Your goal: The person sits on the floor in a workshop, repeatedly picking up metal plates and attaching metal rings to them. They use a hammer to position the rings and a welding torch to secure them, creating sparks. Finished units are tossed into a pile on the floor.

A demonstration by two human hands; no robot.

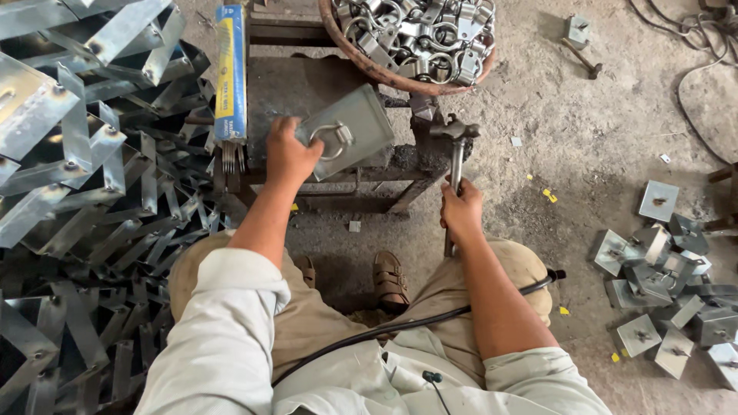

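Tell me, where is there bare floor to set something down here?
Bare floor lies between the basin of metal rings and the square plates. The left is crowded with metal strips.

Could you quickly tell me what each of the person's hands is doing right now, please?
Left hand: closed on the edge of a grey metal plate with a ring, on the small workbench.
Right hand: closed around a hammer handle.
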